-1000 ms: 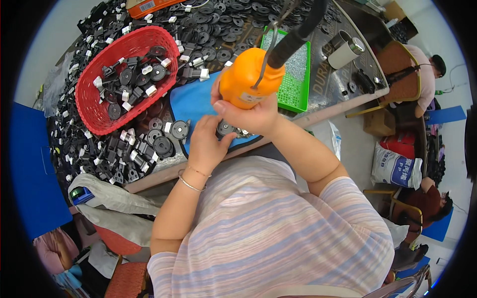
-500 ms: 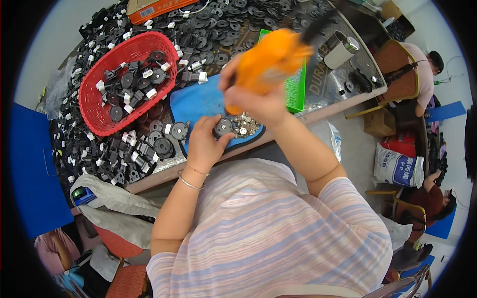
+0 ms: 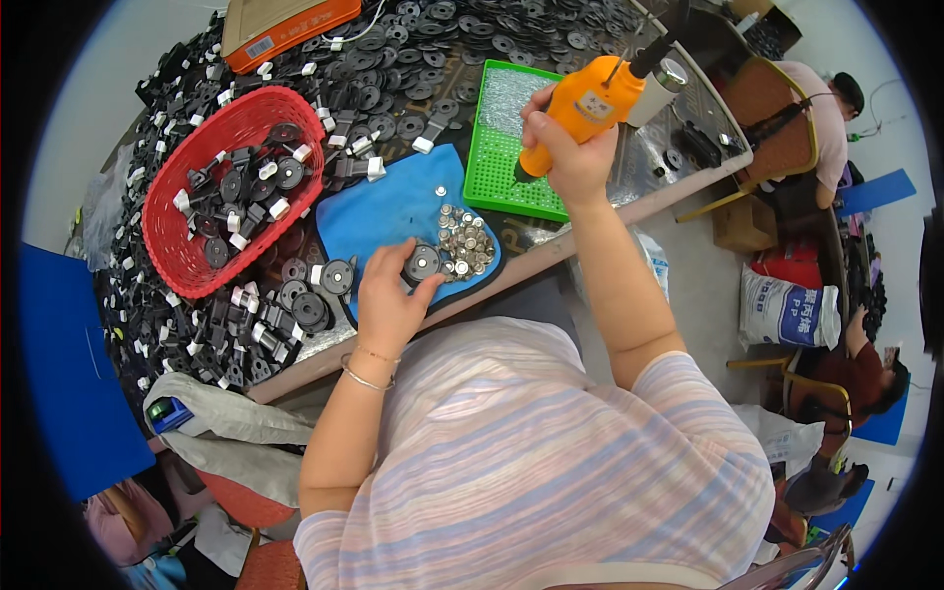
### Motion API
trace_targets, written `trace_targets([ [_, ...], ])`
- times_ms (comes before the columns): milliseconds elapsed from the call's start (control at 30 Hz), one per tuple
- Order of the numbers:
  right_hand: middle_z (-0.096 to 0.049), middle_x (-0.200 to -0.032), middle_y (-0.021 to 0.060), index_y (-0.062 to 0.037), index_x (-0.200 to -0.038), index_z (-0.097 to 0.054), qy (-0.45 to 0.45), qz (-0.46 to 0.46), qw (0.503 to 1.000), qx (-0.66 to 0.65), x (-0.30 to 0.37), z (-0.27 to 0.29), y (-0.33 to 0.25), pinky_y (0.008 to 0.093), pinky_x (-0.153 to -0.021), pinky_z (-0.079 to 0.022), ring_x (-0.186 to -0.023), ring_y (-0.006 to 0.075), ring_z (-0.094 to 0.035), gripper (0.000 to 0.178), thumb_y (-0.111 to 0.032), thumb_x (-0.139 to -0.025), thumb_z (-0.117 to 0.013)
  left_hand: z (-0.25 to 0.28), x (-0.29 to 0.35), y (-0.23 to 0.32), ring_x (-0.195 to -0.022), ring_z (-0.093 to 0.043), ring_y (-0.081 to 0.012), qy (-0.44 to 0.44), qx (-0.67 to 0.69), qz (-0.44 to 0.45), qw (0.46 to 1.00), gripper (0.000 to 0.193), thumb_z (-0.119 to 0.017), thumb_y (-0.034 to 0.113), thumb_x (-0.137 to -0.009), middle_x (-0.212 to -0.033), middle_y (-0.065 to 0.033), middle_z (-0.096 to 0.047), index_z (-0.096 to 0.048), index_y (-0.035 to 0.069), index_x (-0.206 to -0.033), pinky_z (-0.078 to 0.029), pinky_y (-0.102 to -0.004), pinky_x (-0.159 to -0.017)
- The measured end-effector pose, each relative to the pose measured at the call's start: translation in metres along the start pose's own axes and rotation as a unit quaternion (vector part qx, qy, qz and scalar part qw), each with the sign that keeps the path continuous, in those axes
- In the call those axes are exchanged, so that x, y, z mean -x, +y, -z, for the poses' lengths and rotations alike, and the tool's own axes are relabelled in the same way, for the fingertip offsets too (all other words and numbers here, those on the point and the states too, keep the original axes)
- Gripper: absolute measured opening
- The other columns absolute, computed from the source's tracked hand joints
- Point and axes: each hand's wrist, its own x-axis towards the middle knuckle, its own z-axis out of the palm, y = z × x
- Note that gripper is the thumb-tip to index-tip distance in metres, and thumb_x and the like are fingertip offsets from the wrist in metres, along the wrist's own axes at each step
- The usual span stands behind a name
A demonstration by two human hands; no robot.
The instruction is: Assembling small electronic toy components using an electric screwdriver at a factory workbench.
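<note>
My right hand (image 3: 583,162) is wrapped round an orange electric screwdriver (image 3: 590,96), its dark tip pointing down over the green perforated tray (image 3: 492,162). Small silver pieces, likely screws, fill the far part of that tray. On the blue mat (image 3: 356,214), the thumb and fingers of my left hand (image 3: 386,300) grip a black disc (image 3: 423,262) with a metal centre. A heap of small round metal caps (image 3: 466,241) lies beside the disc. Just left of my left hand sits another black disc part with a white end (image 3: 337,276).
A red woven basket (image 3: 165,231) of black-and-white parts stands at left, with more parts spread around it. Black discs (image 3: 408,59) cover the far table. An orange box (image 3: 285,29) lies at the back. A cup (image 3: 661,93) stands near the right edge. Other people sit at right.
The screwdriver in my right hand has moved right, away from the black disc, to over the green tray. My left hand still grips the disc on the mat.
</note>
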Motion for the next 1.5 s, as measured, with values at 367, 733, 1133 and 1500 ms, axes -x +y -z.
trace_targets([
  [367, -0.06, -0.076, 0.0121, 0.0022, -0.091, -0.053, 0.01, 0.004, 1.0, 0.022, 0.002, 0.002, 0.0, 0.0261, -0.055, -0.047, -0.058, 0.0146, -0.057, 0.02, 0.004, -0.073, -0.062, -0.001, 0.0, 0.001, -0.085, -0.056, -0.0304, -0.005, 0.002, 0.019, 1.0, 0.049, -0.078, 0.015, -0.064, -0.093, -0.0144, -0.058, -0.059, -0.003, -0.105, -0.047, -0.0346, -0.075],
  [733, -0.059, -0.075, 0.0111, 0.0022, -0.091, -0.052, 0.012, 0.002, 1.0, 0.015, 0.004, 0.002, -0.002, 0.0266, -0.055, -0.046, -0.059, 0.0157, -0.056, 0.018, 0.004, -0.075, -0.061, 0.0, 0.001, 0.0, -0.085, -0.055, -0.0303, 0.002, 0.004, 0.013, 1.0, 0.048, -0.077, 0.015, -0.065, -0.094, -0.0142, -0.058, -0.059, -0.002, -0.106, -0.046, -0.0348, -0.075],
  [1133, -0.055, -0.083, 0.0123, 0.0012, -0.094, -0.05, -0.178, -0.048, 0.975, -0.124, 0.041, -0.067, -0.027, 0.0245, -0.055, -0.047, -0.062, 0.0138, -0.055, 0.022, 0.002, -0.074, -0.06, -0.002, 0.002, -0.001, -0.084, -0.055, -0.0307, 0.009, 0.017, 0.007, 1.0, 0.048, -0.077, 0.016, -0.066, -0.093, -0.0145, -0.058, -0.058, -0.002, -0.106, -0.046, -0.0349, -0.074],
  [1500, -0.055, -0.083, 0.008, -0.0013, -0.091, -0.051, -0.232, -0.05, 0.97, -0.05, 0.045, -0.08, -0.022, 0.025, -0.061, -0.045, -0.07, 0.0131, -0.055, 0.023, 0.002, -0.072, -0.064, -0.002, 0.002, -0.003, -0.078, -0.052, -0.0288, 0.017, 0.016, -0.025, 0.999, 0.047, -0.077, 0.014, -0.066, -0.088, -0.0122, -0.056, -0.058, 0.0, -0.105, -0.044, -0.0344, -0.068],
])
